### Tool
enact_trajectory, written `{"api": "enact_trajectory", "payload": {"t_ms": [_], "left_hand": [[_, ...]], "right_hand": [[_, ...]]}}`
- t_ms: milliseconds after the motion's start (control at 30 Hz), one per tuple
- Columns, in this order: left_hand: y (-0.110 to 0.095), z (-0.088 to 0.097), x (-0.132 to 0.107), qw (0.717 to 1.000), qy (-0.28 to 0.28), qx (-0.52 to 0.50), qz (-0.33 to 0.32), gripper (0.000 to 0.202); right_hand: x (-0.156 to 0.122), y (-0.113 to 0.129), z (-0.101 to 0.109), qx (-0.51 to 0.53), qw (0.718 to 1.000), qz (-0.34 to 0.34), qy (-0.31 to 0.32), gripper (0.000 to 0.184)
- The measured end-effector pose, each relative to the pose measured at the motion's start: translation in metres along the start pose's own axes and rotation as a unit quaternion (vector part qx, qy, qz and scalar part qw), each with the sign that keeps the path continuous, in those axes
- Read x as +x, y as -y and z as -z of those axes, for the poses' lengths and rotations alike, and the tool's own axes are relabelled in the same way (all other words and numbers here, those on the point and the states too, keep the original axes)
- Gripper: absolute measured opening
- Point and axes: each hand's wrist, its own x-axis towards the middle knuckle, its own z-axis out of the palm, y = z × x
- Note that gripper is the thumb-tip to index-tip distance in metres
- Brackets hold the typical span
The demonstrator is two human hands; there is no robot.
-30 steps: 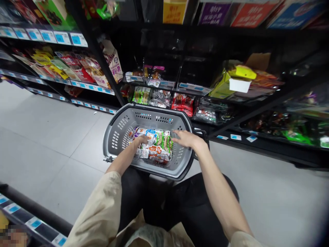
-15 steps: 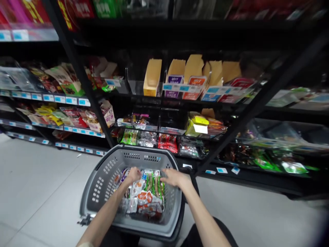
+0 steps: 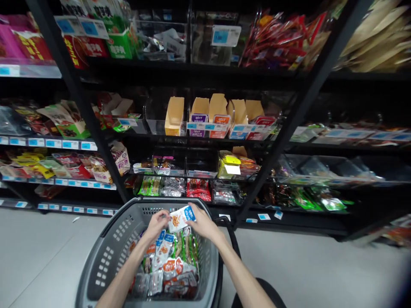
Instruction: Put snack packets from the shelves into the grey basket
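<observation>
A white and blue snack packet (image 3: 180, 219) is held up between my hands, above the far part of the grey basket (image 3: 111, 239). My right hand (image 3: 199, 221) is closed on its blue end. At the packet's left edge, the fingers of my left hand (image 3: 158, 223) are pinched together against it. Below lie several more packets in the basket: green ones (image 3: 184, 246) with long pieces inside, white and orange ones (image 3: 173, 266), and clear silvery ones (image 3: 156, 282) at the near side.
Black shelving stands ahead, with open cardboard boxes (image 3: 218, 111) on a middle shelf. Red and silver packets (image 3: 199, 189) fill the lowest shelf just behind the basket. A slanting black post (image 3: 282, 128) rises at the right. Grey floor (image 3: 289, 265) lies beside the basket.
The white and blue packet has come up out of the basket into my hands. My left hand has moved to its left edge. The view has tilted upward, showing more upper shelf.
</observation>
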Motion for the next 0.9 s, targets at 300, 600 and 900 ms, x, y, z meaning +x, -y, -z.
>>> {"api": "enact_trajectory", "payload": {"t_ms": [300,600,900], "left_hand": [[-0.016,-0.02,-0.009,0.984,0.11,-0.128,0.057,0.077],[-0.007,-0.013,-0.006,0.984,0.107,-0.135,0.049,0.065],[-0.018,-0.009,-0.008,0.969,-0.057,0.146,-0.191,0.017]], "right_hand": [[0.03,0.001,0.003,0.212,0.96,0.012,-0.181,0.038],[0.036,-0.008,0.007,0.204,0.964,0.026,-0.171,0.04],[0.022,-0.003,0.02,0.037,0.964,0.214,-0.153,0.029]]}}
